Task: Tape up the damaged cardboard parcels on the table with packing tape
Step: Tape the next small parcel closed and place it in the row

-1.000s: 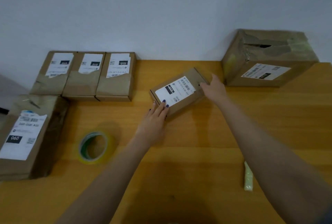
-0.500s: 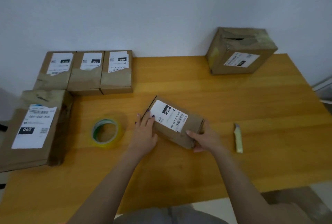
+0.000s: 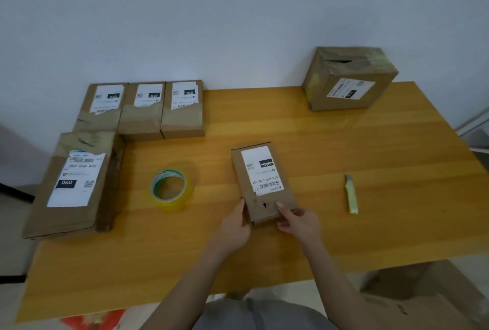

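Table (image 3: 344,144) carries flat parcel (image 3: 76,184) at the left edge, box (image 3: 349,83) with a torn top at the far right corner, and a row of three parcels (image 3: 144,110) touching side by side at back left. Centre parcel (image 3: 264,181) lies flat mid-table, label up; left hand (image 3: 235,229) and right hand (image 3: 299,224) each grip a near corner, thumbs on top. Tape (image 3: 172,189) lies flat near its left, cutter (image 3: 351,194) well apart on its right.

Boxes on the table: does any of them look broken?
The big box at the far right has a gaping slit in its top. The small box in the left hand and right hand has a ripped label and a dark hole by its near end.
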Demonstrator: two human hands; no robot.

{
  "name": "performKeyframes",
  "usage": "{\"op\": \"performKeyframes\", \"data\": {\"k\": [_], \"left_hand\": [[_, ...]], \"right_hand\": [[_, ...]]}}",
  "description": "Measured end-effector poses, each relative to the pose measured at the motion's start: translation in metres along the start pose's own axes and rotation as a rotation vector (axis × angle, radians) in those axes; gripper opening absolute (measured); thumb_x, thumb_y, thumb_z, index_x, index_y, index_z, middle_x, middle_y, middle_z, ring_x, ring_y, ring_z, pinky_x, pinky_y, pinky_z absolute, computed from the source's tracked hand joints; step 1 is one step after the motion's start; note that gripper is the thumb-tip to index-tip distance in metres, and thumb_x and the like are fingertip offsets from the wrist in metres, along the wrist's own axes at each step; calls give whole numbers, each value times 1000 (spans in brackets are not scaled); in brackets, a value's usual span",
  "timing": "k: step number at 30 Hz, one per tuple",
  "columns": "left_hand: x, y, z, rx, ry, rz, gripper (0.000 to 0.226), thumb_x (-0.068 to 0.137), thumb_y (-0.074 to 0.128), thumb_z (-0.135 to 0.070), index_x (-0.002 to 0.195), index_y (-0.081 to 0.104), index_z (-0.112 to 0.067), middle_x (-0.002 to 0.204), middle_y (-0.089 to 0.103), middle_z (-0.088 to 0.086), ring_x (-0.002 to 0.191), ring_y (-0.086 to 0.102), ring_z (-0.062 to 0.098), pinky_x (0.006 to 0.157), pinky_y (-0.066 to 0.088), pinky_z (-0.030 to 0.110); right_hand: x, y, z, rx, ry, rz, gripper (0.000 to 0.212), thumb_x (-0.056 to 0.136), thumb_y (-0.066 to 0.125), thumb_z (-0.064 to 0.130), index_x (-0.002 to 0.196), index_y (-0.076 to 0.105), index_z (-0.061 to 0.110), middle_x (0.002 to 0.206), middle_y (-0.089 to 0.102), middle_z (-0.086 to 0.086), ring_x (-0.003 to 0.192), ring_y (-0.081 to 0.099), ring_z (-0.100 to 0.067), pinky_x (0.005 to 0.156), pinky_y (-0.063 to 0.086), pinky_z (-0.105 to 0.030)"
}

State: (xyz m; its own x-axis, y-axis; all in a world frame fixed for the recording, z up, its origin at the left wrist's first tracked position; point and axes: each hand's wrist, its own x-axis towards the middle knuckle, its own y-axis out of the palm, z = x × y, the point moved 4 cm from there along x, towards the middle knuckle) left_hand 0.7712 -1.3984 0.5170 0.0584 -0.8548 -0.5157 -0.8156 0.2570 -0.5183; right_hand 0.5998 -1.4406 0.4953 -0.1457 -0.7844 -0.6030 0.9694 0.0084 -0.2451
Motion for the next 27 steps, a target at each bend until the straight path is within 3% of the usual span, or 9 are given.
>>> {"op": "performKeyframes", "data": {"k": [3, 5, 9, 13, 15, 18, 20, 22, 27], "left_hand": [[3, -25, 0, 85, -3, -240, 45, 94, 47, -8, 139, 43, -11, 136, 54, 8, 116, 55, 24, 89, 39, 25], [2, -44, 6, 21, -24, -460, 44, 91, 51, -6, 134, 45, -10, 130, 55, 10, 107, 57, 24, 84, 42, 29], [8, -77, 26, 250, -83, -768, 57, 82, 61, -3, 135, 38, 4, 134, 45, 20, 130, 39, 34, 108, 32, 43], [6, -93, 67, 388, -374, -609, 60, 92, 59, -22, 141, 31, -4, 146, 35, 13, 141, 24, 28, 117, 10, 45], [1, -94, 77, 514, -376, -542, 41, 96, 52, -21, 136, 44, -16, 134, 50, 4, 134, 33, 22, 115, 15, 45], [-5, -102, 65, 330, -343, -631, 33, 94, 56, -16, 127, 58, -22, 107, 64, 3, 115, 50, 24, 110, 19, 41], [-6, -105, 49, 185, -298, -663, 33, 92, 60, -20, 125, 59, -18, 110, 65, 5, 108, 55, 27, 108, 20, 39], [-5, -102, 32, 92, -166, -639, 35, 89, 65, -22, 123, 61, -15, 114, 66, 6, 109, 57, 28, 108, 29, 44], [-17, -101, -12, -86, 173, -626, 29, 81, 73, -11, 109, 70, -15, 110, 69, 2, 108, 60, 23, 104, 36, 53]], "right_hand": [[5, 3, 8, 23, 9, -11, 27, 79, 78, 29, 78, 59, 10, 79, 67, -5, 65, 70, -19, 60, 59, -25], [8, 3, 13, -35, 32, 0, 31, 78, 79, 33, 72, 56, 12, 76, 66, -4, 65, 69, -21, 67, 60, -32], [11, -5, 24, -239, 7, 6, 40, 72, 80, 45, 69, 59, 12, 72, 65, -5, 63, 65, -19, 75, 59, -40], [12, -4, 28, -198, 42, 69, 42, 73, 80, 42, 83, 55, 9, 82, 60, -1, 80, 62, -20, 77, 59, -38], [12, -5, 28, -222, 78, 100, 45, 76, 78, 43, 92, 53, 10, 83, 57, 0, 87, 59, -21, 77, 57, -39], [17, -4, 37, -433, 127, 213, 54, 82, 69, 51, 112, 55, 9, 108, 60, -6, 107, 57, -29, 87, 51, -41], [21, -2, 57, -780, 34, 230, 60, 88, 61, 50, 129, 54, 7, 129, 56, -10, 118, 54, -29, 96, 47, -38], [17, 5, 91, -1001, -168, 157, 56, 91, 56, 48, 131, 53, 8, 132, 55, -10, 119, 52, -28, 97, 45, -37], [-25, 34, 178, -646, -533, 259, 46, 98, 51, 35, 139, 45, 15, 141, 48, 0, 122, 49, -15, 84, 36, -22]]}}
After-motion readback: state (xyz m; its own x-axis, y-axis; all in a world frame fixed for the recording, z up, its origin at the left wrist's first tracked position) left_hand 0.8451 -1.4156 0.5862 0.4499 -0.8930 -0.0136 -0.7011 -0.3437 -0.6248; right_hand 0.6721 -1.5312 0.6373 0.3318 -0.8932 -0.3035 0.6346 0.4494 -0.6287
